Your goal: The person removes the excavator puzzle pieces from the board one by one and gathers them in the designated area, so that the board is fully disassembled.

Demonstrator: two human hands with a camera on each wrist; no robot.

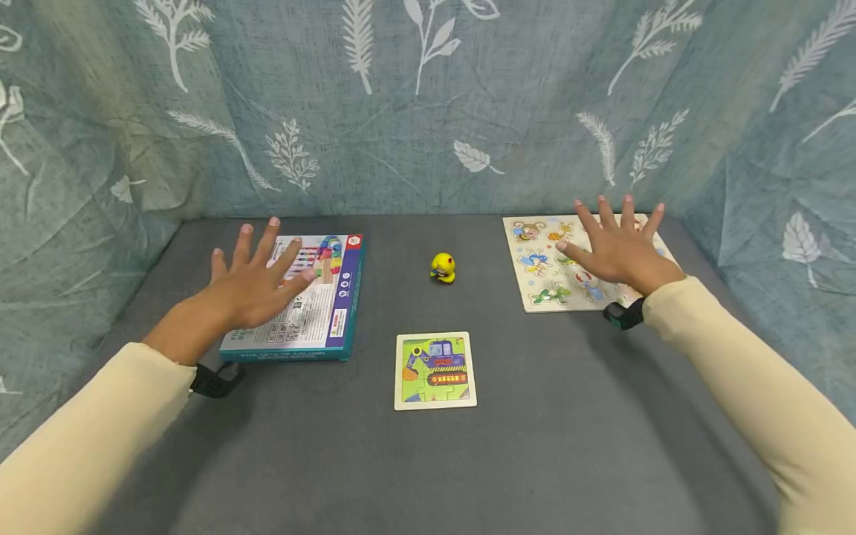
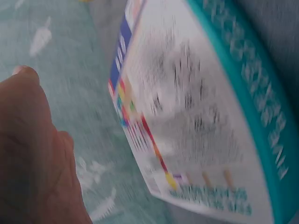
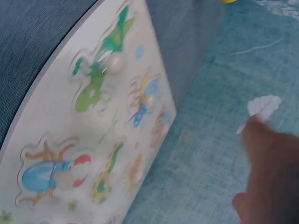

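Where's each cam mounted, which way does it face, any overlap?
Head: on the person's head, facing forward and down over the table; left hand, right hand and pale sleeves show.
Left wrist: on that wrist, facing the box and leaf-print cloth; part of the left hand shows at left.
Right wrist: on that wrist, facing the insect board and cloth; part of the right hand shows at right.
Shared: box in head and left wrist; insect board in head and right wrist.
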